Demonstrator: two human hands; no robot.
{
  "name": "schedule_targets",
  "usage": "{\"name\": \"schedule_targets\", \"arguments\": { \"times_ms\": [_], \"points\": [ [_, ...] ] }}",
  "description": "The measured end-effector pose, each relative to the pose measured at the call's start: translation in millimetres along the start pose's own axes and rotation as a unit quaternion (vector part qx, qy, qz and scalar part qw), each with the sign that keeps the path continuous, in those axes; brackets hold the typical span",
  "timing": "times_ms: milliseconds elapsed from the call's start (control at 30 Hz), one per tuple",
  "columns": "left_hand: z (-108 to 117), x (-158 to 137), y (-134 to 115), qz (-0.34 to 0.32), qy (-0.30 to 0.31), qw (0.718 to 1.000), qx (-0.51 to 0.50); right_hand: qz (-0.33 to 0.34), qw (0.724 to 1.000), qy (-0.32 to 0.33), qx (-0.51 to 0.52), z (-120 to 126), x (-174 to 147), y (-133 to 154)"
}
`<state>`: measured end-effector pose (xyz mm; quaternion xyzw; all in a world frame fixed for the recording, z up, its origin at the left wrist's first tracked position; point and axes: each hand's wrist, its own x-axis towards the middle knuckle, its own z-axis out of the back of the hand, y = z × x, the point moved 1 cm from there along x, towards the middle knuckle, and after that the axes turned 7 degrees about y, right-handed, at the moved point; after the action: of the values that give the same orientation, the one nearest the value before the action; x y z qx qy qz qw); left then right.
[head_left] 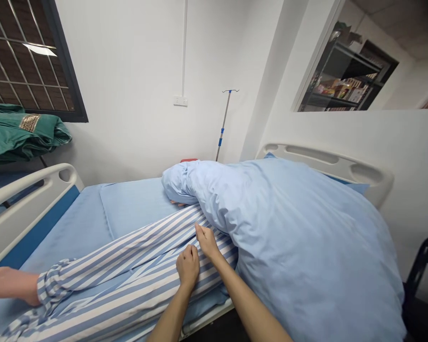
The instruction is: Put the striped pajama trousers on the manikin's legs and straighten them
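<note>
Head view: striped trousers (139, 247) mostly uncovered, top end still under quilt (296, 237); left hand (188, 265), right hand (206, 241) fisted, can't tell whether gripping fabric.

No legible txt/nos.; boxes (342, 91) on shelf (358, 57) too sm. & blurry to read.

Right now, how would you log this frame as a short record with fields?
Left hand: fingers curled, over the striped trousers
Right hand: fingers curled, over the trousers near the edge of the quilt
Grip on cloth: cannot tell for either hand
Trousers: on legs stretched along the bed
Bare foot: at the picture's left edge, beyond a trouser cuff
Quilt: heaped across the bed's right side in view
Background: hooked pole and socket plate before and on a white wall
</note>
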<state>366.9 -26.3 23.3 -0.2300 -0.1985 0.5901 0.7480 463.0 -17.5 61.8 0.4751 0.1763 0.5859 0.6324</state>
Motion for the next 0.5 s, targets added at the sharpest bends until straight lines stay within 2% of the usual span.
{"name": "schedule_targets", "arguments": {
  "times_ms": [200,500],
  "points": [
    [0,0,0,-0.005,0.018,1.0,0.0,-0.008,0.996,-0.029,-0.086,-17,-24,-26],
    [1,1,-4,-0.003,0.038,0.999,0.008,-0.006,0.996,-0.063,-0.063,-14,-20,-27]
  ]
}}
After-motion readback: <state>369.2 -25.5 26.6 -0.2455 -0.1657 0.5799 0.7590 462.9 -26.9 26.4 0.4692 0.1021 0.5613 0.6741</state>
